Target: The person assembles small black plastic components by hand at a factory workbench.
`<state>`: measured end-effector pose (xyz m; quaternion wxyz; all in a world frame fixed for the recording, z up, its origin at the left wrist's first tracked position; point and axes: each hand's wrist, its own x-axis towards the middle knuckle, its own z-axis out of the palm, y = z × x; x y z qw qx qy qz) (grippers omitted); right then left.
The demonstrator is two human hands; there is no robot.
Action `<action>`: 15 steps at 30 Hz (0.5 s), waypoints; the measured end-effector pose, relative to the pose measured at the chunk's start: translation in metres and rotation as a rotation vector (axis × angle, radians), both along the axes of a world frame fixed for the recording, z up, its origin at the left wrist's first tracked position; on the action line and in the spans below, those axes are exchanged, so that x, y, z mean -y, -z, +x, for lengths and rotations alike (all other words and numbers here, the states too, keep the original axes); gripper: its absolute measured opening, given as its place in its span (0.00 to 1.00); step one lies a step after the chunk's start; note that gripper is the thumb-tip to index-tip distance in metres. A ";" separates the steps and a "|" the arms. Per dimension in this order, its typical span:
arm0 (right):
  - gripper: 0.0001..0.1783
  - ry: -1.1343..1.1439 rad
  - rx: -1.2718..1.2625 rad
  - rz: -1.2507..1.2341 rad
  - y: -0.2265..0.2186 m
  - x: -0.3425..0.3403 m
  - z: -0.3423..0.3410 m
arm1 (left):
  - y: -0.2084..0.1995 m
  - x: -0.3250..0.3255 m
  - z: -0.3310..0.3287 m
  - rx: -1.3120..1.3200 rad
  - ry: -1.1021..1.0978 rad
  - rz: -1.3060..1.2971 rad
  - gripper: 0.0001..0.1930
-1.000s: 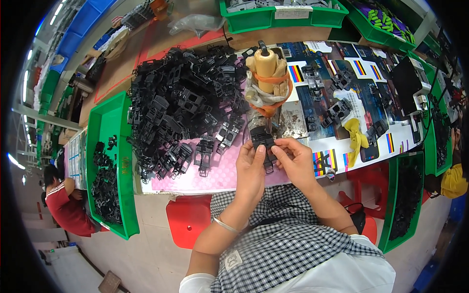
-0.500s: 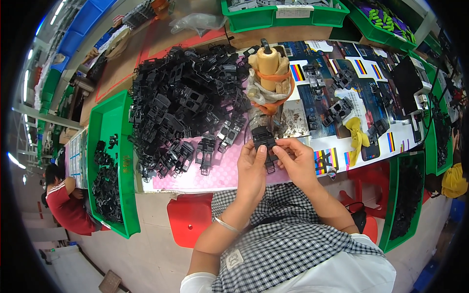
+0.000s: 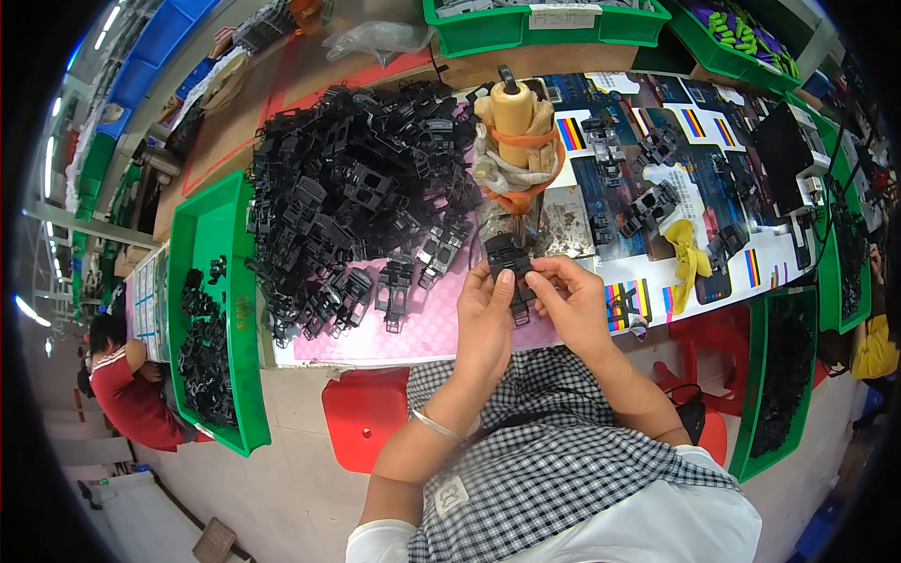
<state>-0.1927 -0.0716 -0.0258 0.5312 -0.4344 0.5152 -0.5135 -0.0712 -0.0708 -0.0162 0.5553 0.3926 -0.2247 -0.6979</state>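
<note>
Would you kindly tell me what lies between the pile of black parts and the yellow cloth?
Between the pile and the yellow cloth are a wrapped tool, a stained plate and some loose black parts, seen in the head view.

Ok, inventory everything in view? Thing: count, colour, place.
held part: one, black, at both grips
part pile: uncounted, black, bench left
loose parts: several, black, bench right
wrapped tool: one, cream with orange bands, beyond grips
pink sheet: one, pink, under pile
printed covering: count unclear, multicoloured, bench right
cloth: one, yellow, bench right
bins: at least five, green, around bench
stools: at least two, red, near side
plastic bag: one, clear, far left
co-worker: one, red top, left edge
left grip: one, bare, centre
right grip: one, bare, centre
</note>
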 end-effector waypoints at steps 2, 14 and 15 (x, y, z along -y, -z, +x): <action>0.08 0.001 -0.001 -0.002 0.001 -0.001 -0.001 | 0.000 -0.001 0.000 0.000 -0.004 0.002 0.15; 0.12 -0.010 -0.007 0.002 0.002 -0.002 -0.001 | -0.001 -0.002 -0.001 -0.002 -0.025 -0.013 0.16; 0.12 -0.007 0.004 0.003 0.002 -0.001 -0.001 | -0.002 -0.002 -0.001 -0.005 -0.022 -0.006 0.16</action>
